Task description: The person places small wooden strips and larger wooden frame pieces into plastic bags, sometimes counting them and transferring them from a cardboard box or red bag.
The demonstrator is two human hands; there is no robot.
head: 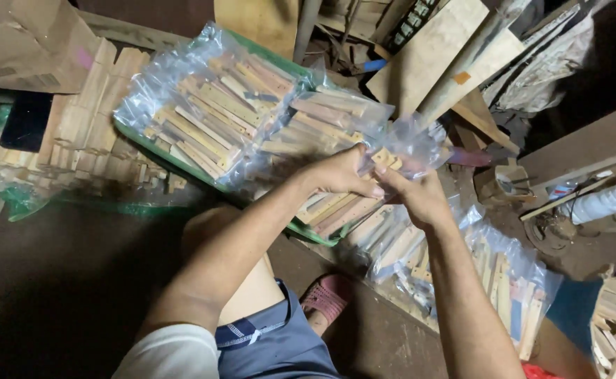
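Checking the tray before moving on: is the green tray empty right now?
No, the green tray holds clear plastic bags packed with wooden sticks.

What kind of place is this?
Probably a small woodworking workshop: clear bags of wooden sticks fill a green tray, loose wooden blocks are stacked beside it, and offcut boards lean behind.

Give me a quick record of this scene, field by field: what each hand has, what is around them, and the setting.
left hand: gripping the top of a clear plastic bag of wooden sticks
right hand: pinching the same bag from the other side
green tray: under the hands, piled with filled bags of sticks
more filled bags: on the floor right of the arms
loose wooden pieces: stacked at left
cardboard box: top left
setting: cluttered, dim workshop floor
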